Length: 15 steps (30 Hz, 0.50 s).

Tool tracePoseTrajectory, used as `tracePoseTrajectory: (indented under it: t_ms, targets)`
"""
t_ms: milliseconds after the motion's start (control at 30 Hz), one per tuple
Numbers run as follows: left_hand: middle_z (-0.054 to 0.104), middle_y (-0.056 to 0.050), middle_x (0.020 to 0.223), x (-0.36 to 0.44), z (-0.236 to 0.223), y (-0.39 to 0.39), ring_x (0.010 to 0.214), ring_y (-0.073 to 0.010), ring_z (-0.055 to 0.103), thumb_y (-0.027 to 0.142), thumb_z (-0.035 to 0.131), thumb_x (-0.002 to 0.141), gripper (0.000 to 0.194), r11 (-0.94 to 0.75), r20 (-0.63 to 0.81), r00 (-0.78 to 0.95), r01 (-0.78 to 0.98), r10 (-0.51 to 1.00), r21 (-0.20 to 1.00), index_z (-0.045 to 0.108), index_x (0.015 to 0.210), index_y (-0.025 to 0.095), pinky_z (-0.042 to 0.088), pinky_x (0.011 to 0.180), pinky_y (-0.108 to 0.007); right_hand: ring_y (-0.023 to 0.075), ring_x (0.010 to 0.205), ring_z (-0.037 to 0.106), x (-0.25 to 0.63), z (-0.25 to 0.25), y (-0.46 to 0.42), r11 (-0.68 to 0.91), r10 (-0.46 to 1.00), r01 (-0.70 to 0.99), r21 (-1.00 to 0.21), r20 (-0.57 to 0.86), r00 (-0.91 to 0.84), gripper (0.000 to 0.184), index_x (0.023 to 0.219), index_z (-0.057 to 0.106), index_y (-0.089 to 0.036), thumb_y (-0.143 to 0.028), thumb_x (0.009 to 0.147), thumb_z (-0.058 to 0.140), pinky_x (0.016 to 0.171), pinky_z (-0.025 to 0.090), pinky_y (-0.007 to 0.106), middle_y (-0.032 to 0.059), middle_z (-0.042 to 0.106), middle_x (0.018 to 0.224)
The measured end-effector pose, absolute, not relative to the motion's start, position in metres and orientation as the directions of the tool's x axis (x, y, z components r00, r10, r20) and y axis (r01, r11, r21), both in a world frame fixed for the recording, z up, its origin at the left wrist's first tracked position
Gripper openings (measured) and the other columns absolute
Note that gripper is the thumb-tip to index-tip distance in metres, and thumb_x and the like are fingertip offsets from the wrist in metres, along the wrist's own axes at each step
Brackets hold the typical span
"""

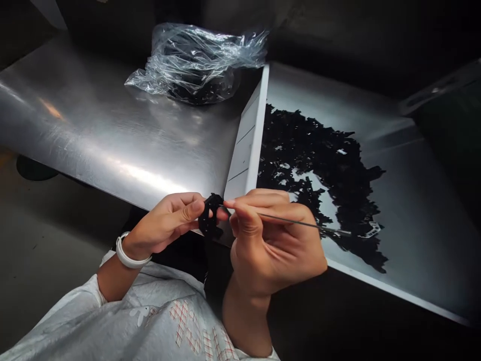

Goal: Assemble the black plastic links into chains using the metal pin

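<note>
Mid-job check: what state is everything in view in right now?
Left hand: pinching the black part
Black part: held up, off the table
Right hand: gripping the thin rod
Thin rod: slanted; contact with part unclear
Black pieces: loosely heaped
White tray: open-topped, holding pieces
Plastic bag: crumpled; sealing unclear

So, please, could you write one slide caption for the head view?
Left hand holds a black part; right hand holds a thin rod, beside a tray of black pieces.
</note>
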<state>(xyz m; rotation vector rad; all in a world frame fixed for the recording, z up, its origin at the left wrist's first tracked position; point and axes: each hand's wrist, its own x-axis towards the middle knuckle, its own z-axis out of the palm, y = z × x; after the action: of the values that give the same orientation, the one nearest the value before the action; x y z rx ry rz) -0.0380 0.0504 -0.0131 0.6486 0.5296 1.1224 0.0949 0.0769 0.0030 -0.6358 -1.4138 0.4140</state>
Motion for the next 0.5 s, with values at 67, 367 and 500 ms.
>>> tracePoseTrajectory:
  t_ms: [67, 367, 500]
  targets:
    - [0.074, -0.004, 0.075, -0.038, -0.011, 0.052, 0.074, -0.0111, 0.068, 0.058, 0.076, 0.088, 0.043, 0.260, -0.040, 0.332, -0.654, 0.943, 0.710, 0.075, 0.082, 0.016, 0.052, 0.076, -0.023, 0.0179, 0.068, 0.068, 0.096, 0.006, 0.076, 0.755, 0.642, 0.103, -0.648, 0.762, 0.091, 0.016, 0.088, 0.073, -0.021, -0.005, 0.088, 0.075, 0.053, 0.056, 0.031, 0.0005, 0.078, 0.075]
    - [0.072, -0.004, 0.078, -0.042, -0.008, 0.053, 0.075, -0.0116, 0.066, 0.057, 0.080, 0.085, 0.043, 0.271, -0.080, 0.296, -0.687, 0.952, 0.674, 0.071, 0.080, 0.015, 0.052, 0.076, -0.024, 0.0188, 0.083, 0.075, 0.100, 0.017, 0.063, 0.637, 0.768, 0.115, -0.762, 0.640, -0.017, 0.027, 0.102, 0.078, -0.021, 0.000, 0.097, 0.062, 0.049, 0.050, 0.028, 0.0031, 0.084, 0.093]
    - [0.066, -0.002, 0.072, -0.042, -0.008, 0.053, 0.069, -0.0104, 0.059, 0.058, 0.077, 0.087, 0.045, 0.249, -0.070, 0.292, -0.637, 0.954, 0.729, 0.070, 0.078, 0.015, 0.045, 0.066, -0.024, 0.0197, 0.075, 0.074, 0.097, 0.016, 0.068, 0.681, 0.725, 0.118, -0.723, 0.688, 0.028, 0.019, 0.092, 0.077, -0.019, -0.001, 0.089, 0.073, 0.056, 0.057, 0.033, 0.0022, 0.082, 0.083]
